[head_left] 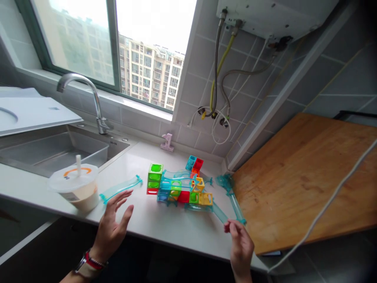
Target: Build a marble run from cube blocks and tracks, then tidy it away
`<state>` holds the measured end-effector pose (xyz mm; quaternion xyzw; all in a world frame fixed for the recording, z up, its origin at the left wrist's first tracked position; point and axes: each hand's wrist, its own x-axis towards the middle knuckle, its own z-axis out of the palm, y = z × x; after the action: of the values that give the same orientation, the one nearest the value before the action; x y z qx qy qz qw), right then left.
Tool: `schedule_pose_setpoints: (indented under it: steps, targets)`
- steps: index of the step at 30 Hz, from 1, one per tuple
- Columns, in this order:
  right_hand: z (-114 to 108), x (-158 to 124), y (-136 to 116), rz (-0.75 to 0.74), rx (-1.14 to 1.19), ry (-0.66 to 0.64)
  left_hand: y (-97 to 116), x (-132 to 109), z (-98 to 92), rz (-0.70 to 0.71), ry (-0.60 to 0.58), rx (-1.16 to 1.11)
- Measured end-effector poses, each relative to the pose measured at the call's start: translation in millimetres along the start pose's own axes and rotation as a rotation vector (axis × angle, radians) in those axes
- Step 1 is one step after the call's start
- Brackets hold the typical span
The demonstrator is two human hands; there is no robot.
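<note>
A marble run of coloured cube blocks (184, 196) and translucent blue tracks stands on the counter between my hands. From its right end a straight blue track (220, 213) slopes down towards me. My right hand (242, 245) is closed, thumb and fingers pinched at that track's near end; the contact point is partly hidden by the fingers. My left hand (113, 228) has its fingers apart and holds nothing. Just beyond its fingertips lies a loose curved blue track (122, 188). Another blue track piece (235, 206) rests right of the structure, by the wooden board.
A lidded drink cup (78, 186) with a straw stands left of my left hand, beside the sink (118, 151) and faucet (97, 94). A large wooden board (303, 177) leans at the right, crossed by a white cable (324, 212). A pink figure "1" (167, 142) stands at the back.
</note>
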<state>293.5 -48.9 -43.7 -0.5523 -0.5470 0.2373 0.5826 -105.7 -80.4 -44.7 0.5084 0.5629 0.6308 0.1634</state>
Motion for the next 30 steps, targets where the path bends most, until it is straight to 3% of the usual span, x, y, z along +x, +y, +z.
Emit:
schedule_pose_setpoints:
  steps: [3,7,9,12,16,22,30]
  targets:
    - [8,-21,14,0.114,0.013,-0.134,12,-1,-10.4,0.052,-0.040,0.061]
    - [23,-13,12,0.129,-0.030,-0.258,21,21,-15.4,0.049,-0.130,0.119]
    - [26,-10,9,0.052,-0.106,-0.263,15,29,-14.9,0.087,-0.117,0.235]
    - [27,-11,10,-0.038,-0.190,-0.269,-5,32,-17.1,0.260,-0.147,0.471]
    - [28,-13,16,-0.054,-0.185,-0.236,-33,39,-22.4,0.402,-0.193,0.674]
    - [30,-8,21,-0.029,-0.124,-0.211,-55,43,-10.4,0.467,-0.277,0.671]
    - [26,-5,17,-0.036,-0.038,-0.217,-59,32,-9.0,0.434,-0.275,0.611]
